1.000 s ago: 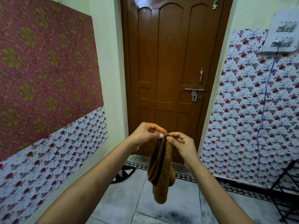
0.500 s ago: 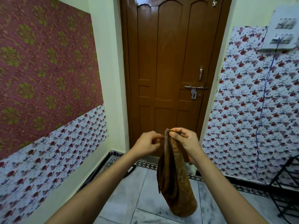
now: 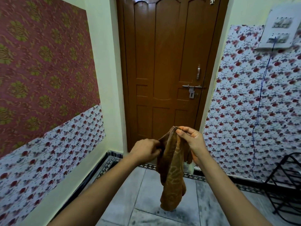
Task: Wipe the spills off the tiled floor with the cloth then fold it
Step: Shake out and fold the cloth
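Far centre: brown panelled door (image 3: 164, 70), closed, with a metal sliding latch (image 3: 192, 86) and a small handle (image 3: 198, 71) on its right side. Left wall: maroon wallpaper with green motifs (image 3: 40, 62) up top, white floral paper (image 3: 53, 154) below it. Right wall: the same white floral paper (image 3: 254, 103), a white switchboard (image 3: 281, 29) at upper right, and a blue cable (image 3: 260, 95) hanging down from it. Tiled floor (image 3: 146, 201) is grey marbled, with a patterned border strip (image 3: 146, 165) along the door threshold. Black wire rack (image 3: 286, 185) stands near right, partly cut off by the frame edge.

Cloth (image 3: 172, 173): brown, patterned, bunched into a long drape, held in the air in front of the door base and clear of the floor. Not folded flat.

Right hand (image 3: 190, 142): thumb and fingertips pinch the cloth's top edge, the highest point of the cloth. Left hand (image 3: 146, 150): lower and to the left, fingers curled, gripping a side edge of the cloth just beside the right hand. Both forearms reach in from the near edge.
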`<control>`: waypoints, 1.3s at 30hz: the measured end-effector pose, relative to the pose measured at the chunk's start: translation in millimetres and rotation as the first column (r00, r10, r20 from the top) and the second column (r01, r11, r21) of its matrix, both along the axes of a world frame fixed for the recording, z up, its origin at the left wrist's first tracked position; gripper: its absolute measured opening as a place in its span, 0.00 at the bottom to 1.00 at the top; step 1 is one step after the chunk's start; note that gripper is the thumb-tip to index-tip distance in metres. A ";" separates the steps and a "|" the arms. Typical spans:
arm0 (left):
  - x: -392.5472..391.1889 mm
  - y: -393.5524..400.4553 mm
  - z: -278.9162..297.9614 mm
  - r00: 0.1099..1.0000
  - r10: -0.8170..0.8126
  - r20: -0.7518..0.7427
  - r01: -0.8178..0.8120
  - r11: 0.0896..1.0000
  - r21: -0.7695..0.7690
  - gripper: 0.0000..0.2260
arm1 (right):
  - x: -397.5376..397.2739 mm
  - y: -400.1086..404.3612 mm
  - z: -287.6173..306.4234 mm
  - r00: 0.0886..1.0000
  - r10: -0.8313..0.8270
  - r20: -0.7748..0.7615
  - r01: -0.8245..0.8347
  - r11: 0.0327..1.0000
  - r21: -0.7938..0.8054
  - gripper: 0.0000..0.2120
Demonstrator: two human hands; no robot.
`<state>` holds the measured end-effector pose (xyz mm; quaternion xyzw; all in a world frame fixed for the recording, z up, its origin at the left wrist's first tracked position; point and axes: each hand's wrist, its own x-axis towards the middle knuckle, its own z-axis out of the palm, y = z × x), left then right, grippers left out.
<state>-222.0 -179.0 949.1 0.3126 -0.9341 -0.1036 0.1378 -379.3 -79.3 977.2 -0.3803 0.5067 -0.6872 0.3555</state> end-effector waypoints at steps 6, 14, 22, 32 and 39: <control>5.1 -14.1 0.0 0.964 0.263 -0.033 -0.265 0.950 -0.163 0.15 | -9.4 0.5 2.2 0.981 -0.134 0.142 0.140 0.989 -0.036 0.04; -11.7 -7.1 -17.2 0.871 0.437 -0.225 -0.365 0.882 0.298 0.14 | -4.2 -4.0 11.3 0.984 -0.066 0.164 0.074 0.996 -0.048 0.05; -46.8 7.3 -33.7 0.868 0.464 -0.178 -0.359 0.833 0.420 0.09 | -3.5 -2.7 13.0 0.979 -0.046 0.200 0.063 0.995 -0.079 0.05; -29.2 -13.6 -34.1 0.908 0.414 0.068 -0.403 0.815 0.417 0.06 | -24.5 5.7 -6.3 0.944 -0.279 0.179 0.287 0.957 -0.025 0.10; -4.6 -36.1 8.7 0.879 0.457 -0.138 -0.315 0.772 0.552 0.05 | -42.9 6.3 -38.8 0.875 -0.456 0.162 0.443 0.890 0.110 0.09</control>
